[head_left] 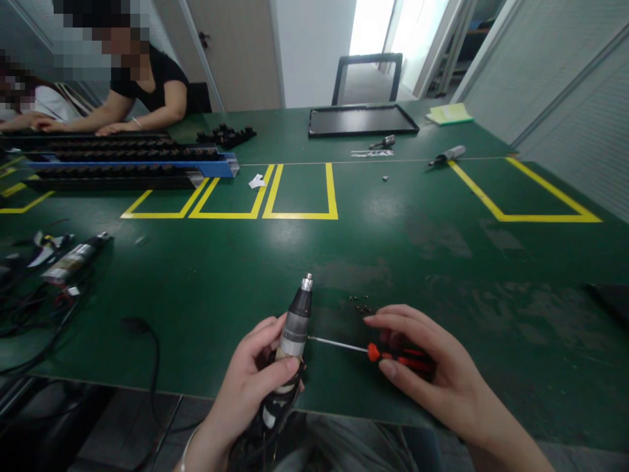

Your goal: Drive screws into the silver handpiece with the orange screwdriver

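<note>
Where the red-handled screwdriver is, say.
Head view, right of centre: the red-handled screwdriver is in the right hand, its tip beside the silver-black cylindrical tool.

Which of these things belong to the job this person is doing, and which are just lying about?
In the job:
- silver-and-black power tool, in the left hand
- red-handled screwdriver, in the right hand, tip pointing at the tool's side
- small screws nearby, probably

Apparently just lying about:
- second power tool
- black tray
- yellow-green notepad
- white scrap
</note>
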`<state>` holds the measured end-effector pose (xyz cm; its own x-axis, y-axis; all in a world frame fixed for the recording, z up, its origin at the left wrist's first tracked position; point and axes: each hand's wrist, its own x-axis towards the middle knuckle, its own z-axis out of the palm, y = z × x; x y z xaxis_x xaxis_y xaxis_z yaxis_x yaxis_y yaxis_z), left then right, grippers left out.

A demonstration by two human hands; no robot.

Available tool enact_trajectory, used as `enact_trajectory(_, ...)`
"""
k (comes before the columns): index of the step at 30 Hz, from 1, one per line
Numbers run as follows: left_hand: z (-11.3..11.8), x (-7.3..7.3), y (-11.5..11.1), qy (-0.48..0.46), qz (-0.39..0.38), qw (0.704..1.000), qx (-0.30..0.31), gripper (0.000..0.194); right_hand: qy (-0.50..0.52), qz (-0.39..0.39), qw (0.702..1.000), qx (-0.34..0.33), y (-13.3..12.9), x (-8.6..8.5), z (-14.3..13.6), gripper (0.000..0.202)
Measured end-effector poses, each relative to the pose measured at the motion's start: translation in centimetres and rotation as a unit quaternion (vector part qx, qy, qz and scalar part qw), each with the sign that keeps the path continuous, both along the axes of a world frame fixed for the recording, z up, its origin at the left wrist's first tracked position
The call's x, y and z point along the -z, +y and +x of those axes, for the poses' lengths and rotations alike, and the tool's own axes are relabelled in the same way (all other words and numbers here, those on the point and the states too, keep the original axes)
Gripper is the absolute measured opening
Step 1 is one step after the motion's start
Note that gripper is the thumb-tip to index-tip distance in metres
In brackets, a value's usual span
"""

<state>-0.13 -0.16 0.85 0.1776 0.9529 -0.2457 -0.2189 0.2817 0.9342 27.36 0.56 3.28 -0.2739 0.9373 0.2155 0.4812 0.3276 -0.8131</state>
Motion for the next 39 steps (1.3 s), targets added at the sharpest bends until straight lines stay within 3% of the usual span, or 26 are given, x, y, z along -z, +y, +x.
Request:
enact_trajectory(6,-0.06,0.21,-0.11,0.002,0.003,1.0,-0.006,0.039,-0.041,-0.105,0.994,-0.005,0.32,0.39,-0.32,0.032)
enact_trajectory(11,-0.07,0.23,-0.03,-0.01,0.003,1.0,-0.003,0.039,-0.01,-0.051,0.998,0.021,0.17,0.28,-0.34,0.024)
enact_trajectory(16,-0.09,0.1,-0.1,-0.008,0.002,1.0,-0.002,0.037,0.028,-0.024,0.998,0.053,-0.1,-0.08,-0.17,0.032)
enact_trajectory(23,-0.11,0.26,-0.03,-0.01,0.001,1.0,-0.001,0.039,0.076,-0.142,0.987,0.021,-0.01,0.38,0.09,0.03)
enact_trajectory(29,-0.06,0.35,0.03,-0.01,0.001,1.0,-0.012,0.04,0.014,-0.058,0.997,0.038,0.04,0.36,-0.22,0.02)
enact_trajectory(34,-0.06,0.3,-0.09,-0.01,-0.004,1.0,-0.01,0.04,0.015,-0.002,0.999,0.03,-0.1,0.14,-0.03,0.033)
enact_trajectory(39,-0.08,0.27,-0.2,-0.003,0.0,1.0,-0.011,0.04,0.027,-0.04,0.999,0.013,0.1,0.27,0.07,0.032)
